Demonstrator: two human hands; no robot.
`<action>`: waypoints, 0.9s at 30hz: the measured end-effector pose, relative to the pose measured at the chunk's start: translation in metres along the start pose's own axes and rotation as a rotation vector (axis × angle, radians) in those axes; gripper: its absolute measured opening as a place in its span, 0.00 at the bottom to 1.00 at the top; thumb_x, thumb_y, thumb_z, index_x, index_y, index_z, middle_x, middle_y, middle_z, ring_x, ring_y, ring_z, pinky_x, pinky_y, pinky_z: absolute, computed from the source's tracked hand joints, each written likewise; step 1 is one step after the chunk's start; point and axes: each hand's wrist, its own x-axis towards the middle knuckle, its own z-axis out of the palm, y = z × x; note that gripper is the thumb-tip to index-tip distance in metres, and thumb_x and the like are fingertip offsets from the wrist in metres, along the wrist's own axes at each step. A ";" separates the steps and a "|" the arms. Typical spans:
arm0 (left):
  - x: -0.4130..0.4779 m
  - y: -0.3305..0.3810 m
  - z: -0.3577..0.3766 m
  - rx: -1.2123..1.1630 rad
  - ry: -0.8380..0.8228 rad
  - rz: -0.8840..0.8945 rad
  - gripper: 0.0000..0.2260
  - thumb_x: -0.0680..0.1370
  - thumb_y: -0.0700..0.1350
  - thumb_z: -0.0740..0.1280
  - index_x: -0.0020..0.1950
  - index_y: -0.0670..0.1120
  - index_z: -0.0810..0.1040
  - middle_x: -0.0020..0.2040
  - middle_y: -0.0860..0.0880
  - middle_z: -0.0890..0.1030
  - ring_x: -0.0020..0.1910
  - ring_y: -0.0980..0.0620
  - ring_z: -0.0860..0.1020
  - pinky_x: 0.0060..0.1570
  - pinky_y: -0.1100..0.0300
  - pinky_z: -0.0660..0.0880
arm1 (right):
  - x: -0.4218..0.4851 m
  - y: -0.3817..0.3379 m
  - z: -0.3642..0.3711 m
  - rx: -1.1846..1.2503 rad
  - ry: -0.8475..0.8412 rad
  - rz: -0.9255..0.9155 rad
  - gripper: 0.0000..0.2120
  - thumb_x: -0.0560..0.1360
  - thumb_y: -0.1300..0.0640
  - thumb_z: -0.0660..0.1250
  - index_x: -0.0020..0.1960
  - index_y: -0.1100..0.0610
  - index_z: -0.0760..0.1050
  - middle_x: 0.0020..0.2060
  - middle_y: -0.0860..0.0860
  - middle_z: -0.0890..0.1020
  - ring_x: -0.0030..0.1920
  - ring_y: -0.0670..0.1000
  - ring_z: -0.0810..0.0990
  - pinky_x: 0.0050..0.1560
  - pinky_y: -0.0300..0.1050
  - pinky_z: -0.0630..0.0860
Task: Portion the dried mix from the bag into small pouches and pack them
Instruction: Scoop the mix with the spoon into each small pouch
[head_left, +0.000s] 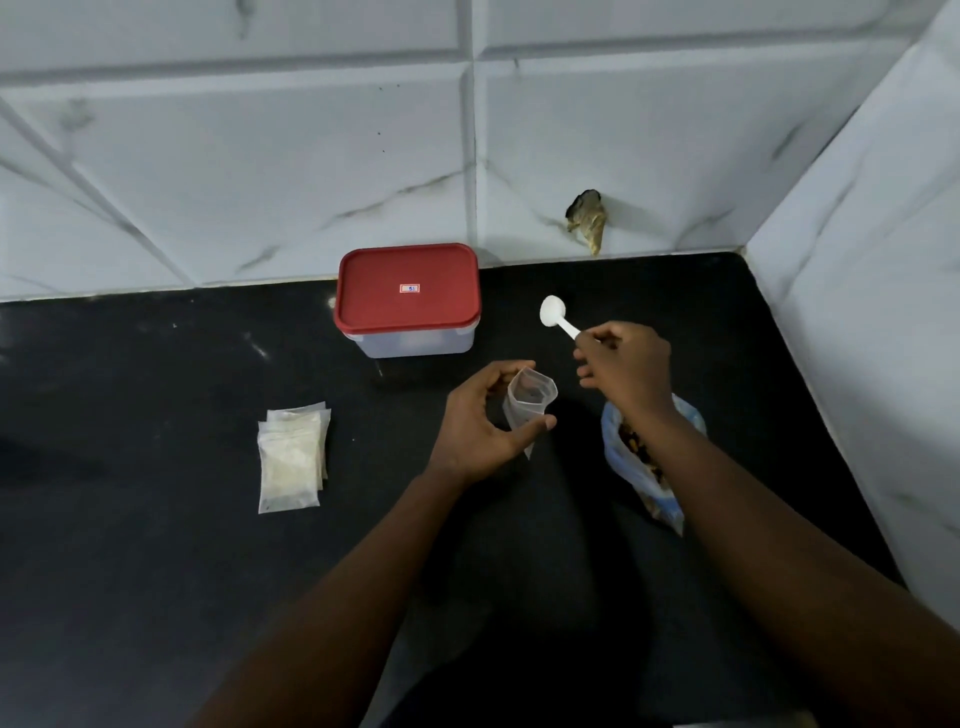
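Observation:
My left hand (480, 421) holds a small clear pouch (527, 402) upright with its mouth open, thumb and fingers curled round it. A little dark mix shows inside the pouch. My right hand (623, 366) pinches the handle of a white plastic scoop (551, 313), whose bowl points up and away, above and right of the pouch. The bag of dried mix (641, 457) lies open on the black counter, partly hidden under my right forearm. A small stack of flat clear pouches (291, 457) lies to the left.
A plastic box with a red lid (408, 288) stands shut at the back of the black counter (156, 519). White marble-look tile walls close the back and right side. A damaged patch (587, 218) marks the back wall near the corner.

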 end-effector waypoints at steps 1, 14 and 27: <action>-0.002 0.003 0.002 0.005 -0.006 0.008 0.28 0.71 0.45 0.81 0.69 0.46 0.76 0.62 0.54 0.82 0.62 0.59 0.80 0.64 0.63 0.76 | -0.007 0.002 -0.008 0.001 0.006 -0.013 0.04 0.78 0.57 0.70 0.52 0.56 0.82 0.38 0.50 0.85 0.36 0.45 0.85 0.35 0.36 0.81; -0.029 0.027 0.045 -0.025 -0.083 0.061 0.28 0.71 0.43 0.81 0.69 0.46 0.77 0.62 0.57 0.81 0.62 0.61 0.79 0.61 0.68 0.75 | -0.077 0.050 -0.103 -0.129 0.154 -0.063 0.08 0.76 0.51 0.74 0.51 0.53 0.85 0.40 0.45 0.85 0.39 0.41 0.84 0.41 0.37 0.81; -0.045 0.026 0.078 -0.030 -0.164 0.033 0.26 0.71 0.41 0.80 0.66 0.46 0.77 0.61 0.56 0.81 0.62 0.61 0.80 0.59 0.69 0.75 | -0.106 0.089 -0.116 -0.416 0.178 -0.295 0.04 0.75 0.58 0.74 0.46 0.59 0.83 0.39 0.50 0.80 0.39 0.46 0.78 0.40 0.34 0.72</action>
